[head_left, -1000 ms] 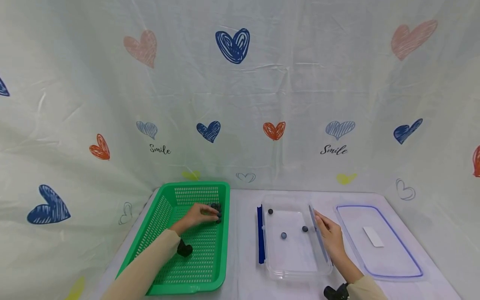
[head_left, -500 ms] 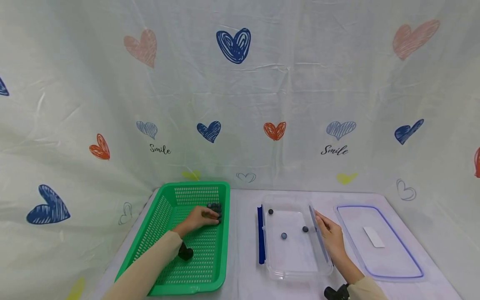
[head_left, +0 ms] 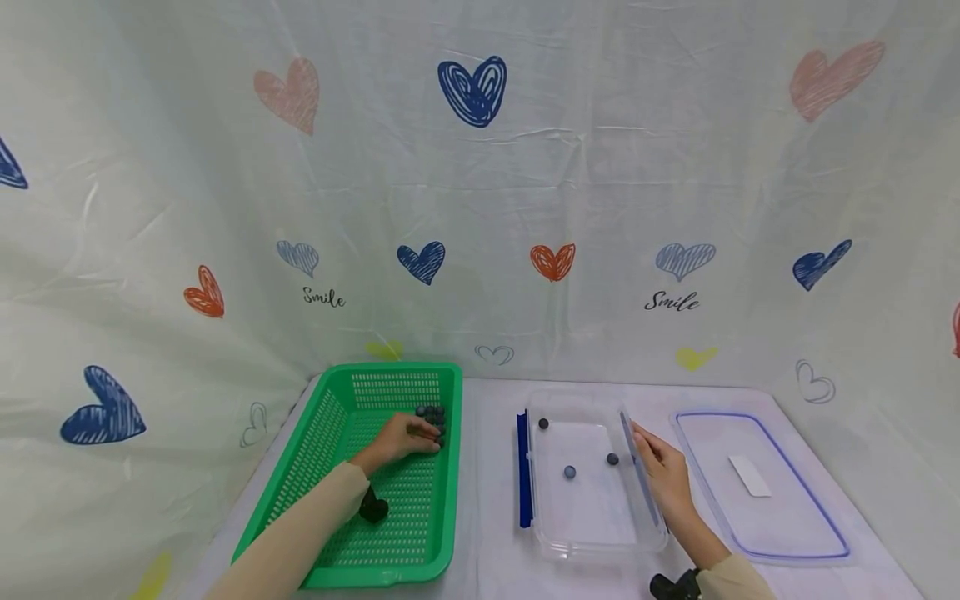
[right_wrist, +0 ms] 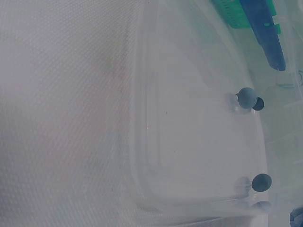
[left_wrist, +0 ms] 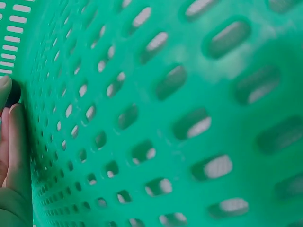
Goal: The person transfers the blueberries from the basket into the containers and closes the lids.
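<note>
So there's a dark berry between the thumb and a finger of the left hand, and going by the left wrist view they're pinched right onto it, though it's half hidden. That's down inside the green basket, up against the right wall near the far corner, and a little pile of berries sits just beyond the fingers. Over to the right is a clear box with three berries spread out on its floor, well apart from each other. The right hand has its fingers and thumb on the box's right flap, which stands up, and it looks gripped to me; the right wrist cam doesn't show that hand. The left flap is blue and sticks out on the basket side. Further right there's a see-through lid with a blue-purple rim and a white rectangle on it, flat on the pale table. Behind everything hangs a whitish sheet with hearts and "Smile" printed on it
</note>
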### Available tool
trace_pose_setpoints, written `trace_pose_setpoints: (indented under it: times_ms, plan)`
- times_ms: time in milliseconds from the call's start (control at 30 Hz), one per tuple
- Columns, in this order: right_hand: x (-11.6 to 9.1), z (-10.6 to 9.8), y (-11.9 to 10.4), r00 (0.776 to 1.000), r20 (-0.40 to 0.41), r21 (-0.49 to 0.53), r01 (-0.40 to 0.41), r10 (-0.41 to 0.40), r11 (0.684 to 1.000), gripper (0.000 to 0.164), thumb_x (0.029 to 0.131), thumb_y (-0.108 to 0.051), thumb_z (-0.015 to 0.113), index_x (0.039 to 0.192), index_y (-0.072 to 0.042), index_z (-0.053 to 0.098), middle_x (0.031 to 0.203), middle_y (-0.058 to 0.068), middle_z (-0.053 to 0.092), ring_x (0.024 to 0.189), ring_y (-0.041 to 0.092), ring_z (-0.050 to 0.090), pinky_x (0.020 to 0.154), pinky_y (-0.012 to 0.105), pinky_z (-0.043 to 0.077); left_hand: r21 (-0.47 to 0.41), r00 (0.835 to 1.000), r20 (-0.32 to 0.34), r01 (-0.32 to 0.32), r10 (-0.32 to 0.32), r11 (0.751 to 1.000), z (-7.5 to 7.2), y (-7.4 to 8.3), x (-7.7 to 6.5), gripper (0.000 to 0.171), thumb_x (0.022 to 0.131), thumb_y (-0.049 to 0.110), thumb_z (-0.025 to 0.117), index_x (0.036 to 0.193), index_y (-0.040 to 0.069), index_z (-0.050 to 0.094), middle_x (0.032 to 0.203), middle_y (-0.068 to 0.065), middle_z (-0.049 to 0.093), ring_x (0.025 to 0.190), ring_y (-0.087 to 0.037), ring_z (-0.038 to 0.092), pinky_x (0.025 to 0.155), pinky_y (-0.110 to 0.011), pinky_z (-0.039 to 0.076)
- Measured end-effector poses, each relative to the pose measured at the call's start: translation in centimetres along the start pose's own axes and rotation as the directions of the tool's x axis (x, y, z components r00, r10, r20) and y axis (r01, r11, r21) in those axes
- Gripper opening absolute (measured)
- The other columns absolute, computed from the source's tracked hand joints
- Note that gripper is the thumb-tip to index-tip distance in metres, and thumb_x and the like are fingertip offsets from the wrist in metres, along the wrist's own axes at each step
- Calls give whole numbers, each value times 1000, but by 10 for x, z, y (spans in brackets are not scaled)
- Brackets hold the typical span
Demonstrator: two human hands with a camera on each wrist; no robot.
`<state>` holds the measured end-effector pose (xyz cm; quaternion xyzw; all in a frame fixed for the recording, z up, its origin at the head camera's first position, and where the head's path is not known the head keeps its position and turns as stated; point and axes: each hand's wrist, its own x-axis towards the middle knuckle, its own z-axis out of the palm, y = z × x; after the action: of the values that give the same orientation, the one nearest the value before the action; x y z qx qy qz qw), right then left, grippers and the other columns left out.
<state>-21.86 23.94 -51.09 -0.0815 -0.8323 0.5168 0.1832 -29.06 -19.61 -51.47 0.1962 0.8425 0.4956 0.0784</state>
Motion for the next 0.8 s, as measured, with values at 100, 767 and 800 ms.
trace_pose_setpoints:
  times_ms: [100,767,800]
  plan:
    - [0,0,0,1000,4,4,-13,13,1000,39,93,-32,54,122,-7,61,120,10,59,88,-15,46,70,3,37,13,1000,-5,-12,12,1000,1,0,0,22,80,10,71,97,-3,69,93,-16,68,86,-26,64,74,-31,52]
    - [0,-2,2,999,19,7,26,-27,1000,38,94,-32,54,122,-7,60,119,11,59,92,-16,46,70,3,38,-13,997,66,49,-48,999,-4,3,-1,24,85,14,66,103,-2,68,99,-13,67,90,-21,63,77,-30,51]
    - [0,-2,2,999,20,9,27,-27,1000,39,93,-32,54,122,-7,60,119,11,59,92,-15,46,70,3,38,-12,996,70,47,-46,999,-4,2,-2,24,86,14,66,103,-2,68,98,-14,67,90,-21,63,76,-30,51]
